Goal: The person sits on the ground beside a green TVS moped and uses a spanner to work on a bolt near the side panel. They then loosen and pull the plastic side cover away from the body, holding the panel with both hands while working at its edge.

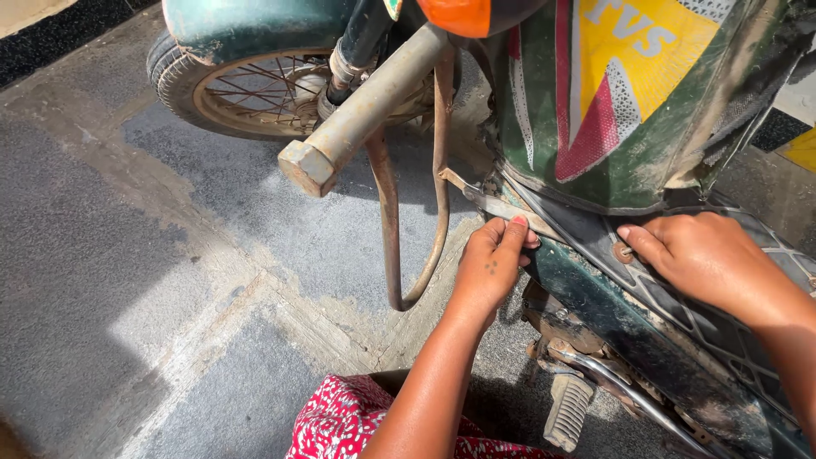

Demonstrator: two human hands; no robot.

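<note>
The L hand is closed on the near end of a flat metal tool. The thumb and fingers pinch it from both sides. The tool runs up toward 10 o'clock from that hand, and its far tip sits by the bottom edge of the green body panel. I can't tell if the tip is on a nut or just resting there.

The R hand lies at 3 o'clock from the L hand, well apart from it. It holds nothing. Its fingers are loose and flat on the ribbed footboard, w/ one fingertip touching or just beside a small rusty bolt. That bolt sits on the footboard's front edge, btw the two hands.

Looks like the step is work on that bolt: R hand finds or steadies it, L hand has the tool ready but not on it yet. Next move would need the tool brought over toward 3 o'clock and set square on the bolt, w/ the R fingertip out of the way so it doesn't get nipped. The bolt looks rusty, so it may be stiff.

Other stuff: front wheel at 11 o'clock, a fat rusty bar at 12, a thin bent tube hanging down, a foot peg at 5 o'clock, grey concrete floor.
</note>
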